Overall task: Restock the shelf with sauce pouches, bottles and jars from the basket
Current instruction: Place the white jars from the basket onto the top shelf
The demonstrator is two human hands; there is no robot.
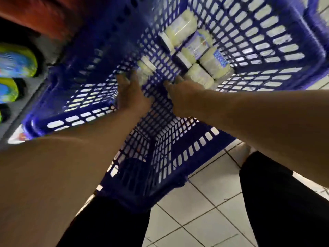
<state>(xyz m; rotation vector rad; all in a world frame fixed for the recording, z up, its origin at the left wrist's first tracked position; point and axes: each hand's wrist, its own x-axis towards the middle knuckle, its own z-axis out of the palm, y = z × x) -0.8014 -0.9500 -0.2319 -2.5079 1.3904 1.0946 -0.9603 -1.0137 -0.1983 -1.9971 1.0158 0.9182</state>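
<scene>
Far left, beyond the basket rim: shelf edge [12, 125] with blurred yellow-and-blue packs [17, 62], likely the restocking destination. Centre left: left hand [132, 94] deep inside blue lattice basket [85, 72], fingers spread around a pale jar [145, 70] lying on its side apart from the others; full closure of the fingers not discernible through motion blur. Centre right: right hand [183, 97] reaching onto the nearest jar of a cluster of cream-filled jars [197, 56] with white lids, packed against the far basket wall; grip hidden, so hand state undeterminable. Recommended technique, as a judgement: wrap each jar fully around the body, not the lid, before lifting; lift straight up clear of the lattice to avoid knocking neighbouring jars; carry upright toward the shelf. No pouches or bottles visible among remaining stock. Lower right: white tiled floor [210, 207] with dark grout lines beneath the basket, dark trouser legs [284, 202] on either side of the near corner. Lighting dim, image blurred throughout.
</scene>
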